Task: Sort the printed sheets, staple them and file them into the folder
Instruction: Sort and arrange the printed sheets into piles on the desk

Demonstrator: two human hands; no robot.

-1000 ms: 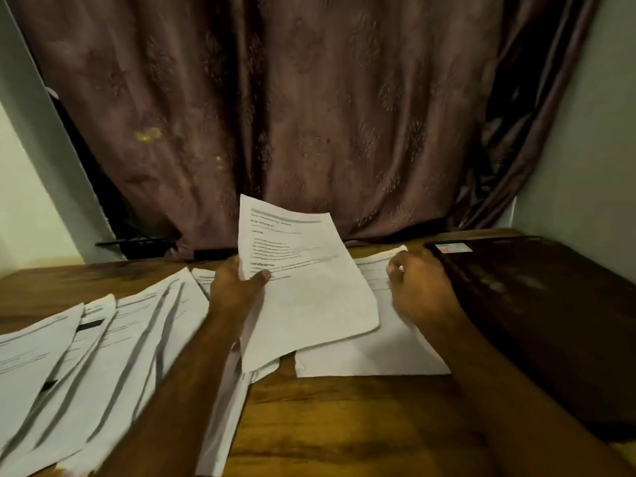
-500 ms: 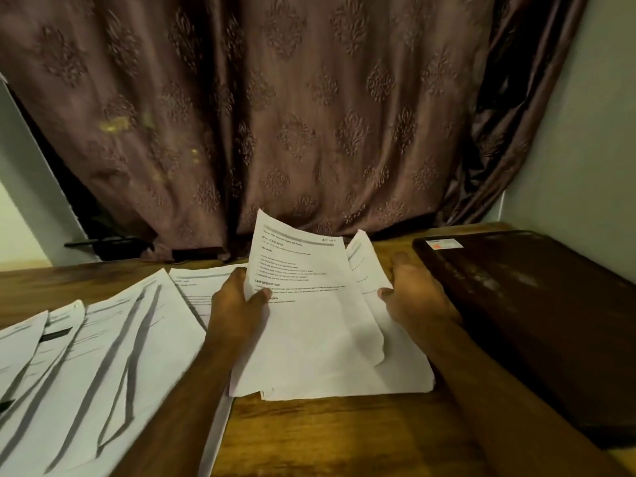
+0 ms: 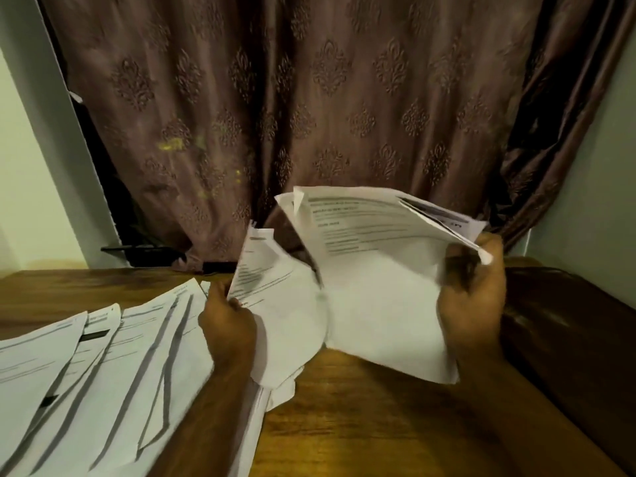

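Both hands lift printed sheets above the bench (image 3: 361,425): the right hand (image 3: 471,304) grips a blurred, seemingly several-sheet bundle (image 3: 382,304), the left hand (image 3: 229,327) pinches another sheet (image 3: 275,304). More sheets (image 3: 103,373) fan out left; a dark folder (image 3: 568,339) lies right.

Wooden table (image 3: 361,425) carries a fan of overlapping printed sheets (image 3: 103,373) spread across its left side and a dark folder (image 3: 568,339) along its right edge.

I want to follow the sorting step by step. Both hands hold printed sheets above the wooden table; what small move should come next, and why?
Probably bring the white printed sheets in the left hand together with the larger bundle gripped by the right hand and square their edges: the two lots are lifted apart and splayed, unaligned, so not ready for stapling.
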